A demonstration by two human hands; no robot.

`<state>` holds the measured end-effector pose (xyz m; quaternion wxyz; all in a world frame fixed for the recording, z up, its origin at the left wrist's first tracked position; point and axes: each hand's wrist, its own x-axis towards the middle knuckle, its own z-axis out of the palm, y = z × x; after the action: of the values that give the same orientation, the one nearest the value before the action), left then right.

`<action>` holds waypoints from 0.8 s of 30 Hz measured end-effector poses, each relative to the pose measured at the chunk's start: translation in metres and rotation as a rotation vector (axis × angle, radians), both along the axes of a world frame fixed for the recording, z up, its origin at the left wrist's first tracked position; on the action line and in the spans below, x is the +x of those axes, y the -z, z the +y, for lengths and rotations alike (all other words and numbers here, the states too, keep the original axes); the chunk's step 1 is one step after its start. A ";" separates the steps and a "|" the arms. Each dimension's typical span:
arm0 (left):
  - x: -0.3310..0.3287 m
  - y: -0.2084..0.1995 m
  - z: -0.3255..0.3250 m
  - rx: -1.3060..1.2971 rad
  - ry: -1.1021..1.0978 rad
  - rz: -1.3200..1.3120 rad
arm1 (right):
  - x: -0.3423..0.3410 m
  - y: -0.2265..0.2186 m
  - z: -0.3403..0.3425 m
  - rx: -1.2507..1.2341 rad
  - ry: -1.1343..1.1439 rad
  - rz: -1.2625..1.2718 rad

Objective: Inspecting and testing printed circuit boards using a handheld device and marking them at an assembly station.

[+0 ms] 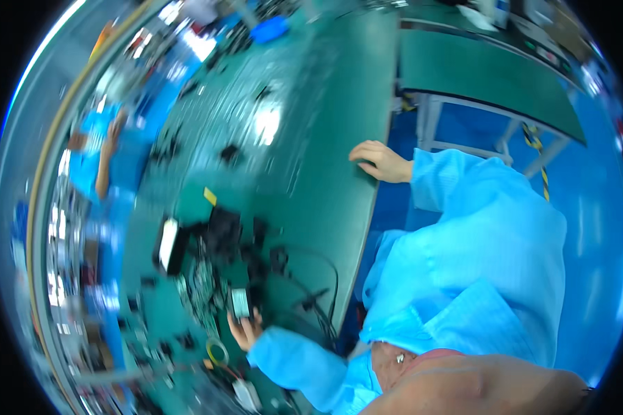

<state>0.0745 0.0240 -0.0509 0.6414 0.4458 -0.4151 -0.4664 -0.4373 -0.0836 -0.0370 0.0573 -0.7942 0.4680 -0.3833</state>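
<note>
At the lower left of the head view, my left hand [244, 333] is closed around a small dark device [240, 303] with a pale, lit-looking rectangular face. It sits beside a jumble of dark parts and wires [202, 290] on the green table [325, 207]. My right hand [382, 162] rests near the table's edge, holding nothing, its fingers a little bent and the thumb apart. A larger black device with a bright white panel [167, 245] lies beyond the jumble, near a black bundle [223, 234]. Blur hides the finer parts.
Loose black cables [332, 277] run toward the table edge. A yellow-green ring [217, 351] and a white block with wires [246, 395] lie near my left sleeve. A second green table [491, 72] stands at upper right. Another person in blue [93, 155] is across the table.
</note>
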 end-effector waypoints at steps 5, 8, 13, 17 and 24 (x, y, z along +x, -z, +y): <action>-0.017 -0.015 0.002 0.074 -0.114 0.086 | -0.049 0.004 -0.033 -0.106 0.357 -0.077; -0.010 -0.011 0.005 0.053 -0.117 0.077 | -0.049 0.024 -0.053 -0.162 0.398 -0.049; -0.003 -0.006 -0.006 0.126 -0.135 0.000 | -0.034 0.051 -0.069 -0.120 0.776 0.119; 0.002 0.000 -0.003 0.240 -0.230 -0.047 | -0.032 0.051 -0.074 -0.094 0.754 0.134; -0.007 0.008 -0.013 0.167 -0.436 -0.298 | -0.042 0.051 -0.070 -0.103 0.689 0.225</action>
<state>0.0680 0.0106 -0.0594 0.6197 0.6395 -0.3592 -0.2792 -0.4793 -0.1535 -0.0879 -0.1670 -0.6290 0.6916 -0.3132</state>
